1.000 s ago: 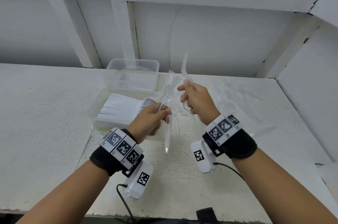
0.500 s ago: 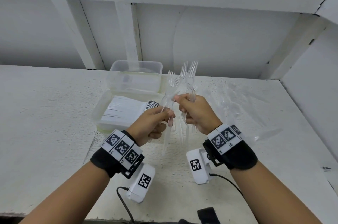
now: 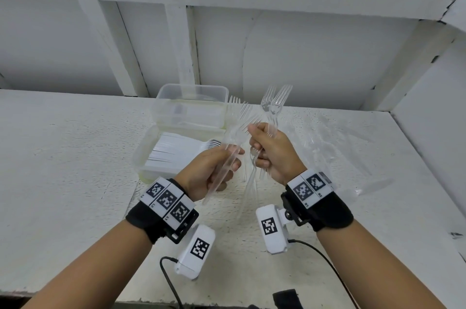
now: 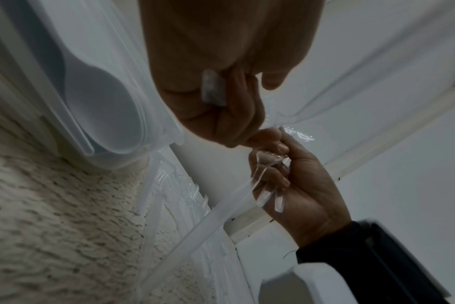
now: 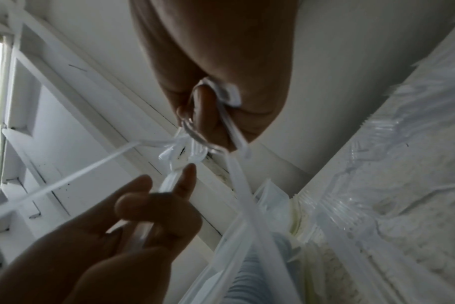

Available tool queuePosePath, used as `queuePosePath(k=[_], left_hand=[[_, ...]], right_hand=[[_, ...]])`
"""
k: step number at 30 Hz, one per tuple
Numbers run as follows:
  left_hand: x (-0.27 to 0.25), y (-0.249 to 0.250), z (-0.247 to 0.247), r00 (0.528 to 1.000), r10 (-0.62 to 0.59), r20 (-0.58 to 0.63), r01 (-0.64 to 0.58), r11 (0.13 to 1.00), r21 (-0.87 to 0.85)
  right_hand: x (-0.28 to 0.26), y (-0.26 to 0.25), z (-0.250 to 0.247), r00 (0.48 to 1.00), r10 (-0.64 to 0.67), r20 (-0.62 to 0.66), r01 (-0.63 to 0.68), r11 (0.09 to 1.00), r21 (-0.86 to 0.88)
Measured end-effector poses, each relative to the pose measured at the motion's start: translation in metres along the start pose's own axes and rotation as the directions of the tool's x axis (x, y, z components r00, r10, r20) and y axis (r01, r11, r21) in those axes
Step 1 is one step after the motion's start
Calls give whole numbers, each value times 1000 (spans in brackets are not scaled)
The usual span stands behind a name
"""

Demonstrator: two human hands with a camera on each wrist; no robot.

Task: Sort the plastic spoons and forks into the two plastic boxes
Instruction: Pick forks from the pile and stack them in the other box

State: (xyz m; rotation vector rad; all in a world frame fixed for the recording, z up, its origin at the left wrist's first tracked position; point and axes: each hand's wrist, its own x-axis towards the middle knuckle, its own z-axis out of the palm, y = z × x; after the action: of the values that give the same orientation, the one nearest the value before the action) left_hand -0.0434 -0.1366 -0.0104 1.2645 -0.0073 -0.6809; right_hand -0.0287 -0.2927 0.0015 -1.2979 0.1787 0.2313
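Note:
My left hand [image 3: 214, 170] grips a bunch of clear plastic forks [image 3: 237, 119] by the handles, tines up. My right hand [image 3: 271, 152] grips more clear forks [image 3: 274, 102], also tines up, close beside the left bunch above the table. The near plastic box [image 3: 141, 157] holds a row of white spoons [image 3: 176, 149]. Behind it stands the far clear box [image 3: 191, 104]. In the left wrist view the left fingers [image 4: 221, 115] curl round handles, the right hand [image 4: 294, 181] opposite. In the right wrist view both the right hand [image 5: 216, 111] and left hand [image 5: 148, 207] hold forks.
A clear plastic bag [image 3: 335, 147] with more clear cutlery lies on the white table [image 3: 63, 157] to the right of my hands. White walls [image 3: 315, 56] and beams close off the back and right side. Cables [image 3: 171, 281] run off the table's front edge.
The right hand's forks swung upright and several tines now stand beside the left bunch. Both hands rose slightly and drew a little apart.

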Motion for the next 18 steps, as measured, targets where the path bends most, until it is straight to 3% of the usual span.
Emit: queuePosePath(k=[6,11,18], left_hand=[[-2,0,5,987,-6,-158,21,995,94],[-7,-2,7,986,77,-145,-65,994,86],[-10,-6,12,982,115,-149,-88,980,179]], right_hand=[[-1,-8,-4,994,-106,34,110,985,-132],[-3,-10,-3,988,-143,58,153,959,-239],[-3,-2,-2,986,-165,-9,152,926,-345]])
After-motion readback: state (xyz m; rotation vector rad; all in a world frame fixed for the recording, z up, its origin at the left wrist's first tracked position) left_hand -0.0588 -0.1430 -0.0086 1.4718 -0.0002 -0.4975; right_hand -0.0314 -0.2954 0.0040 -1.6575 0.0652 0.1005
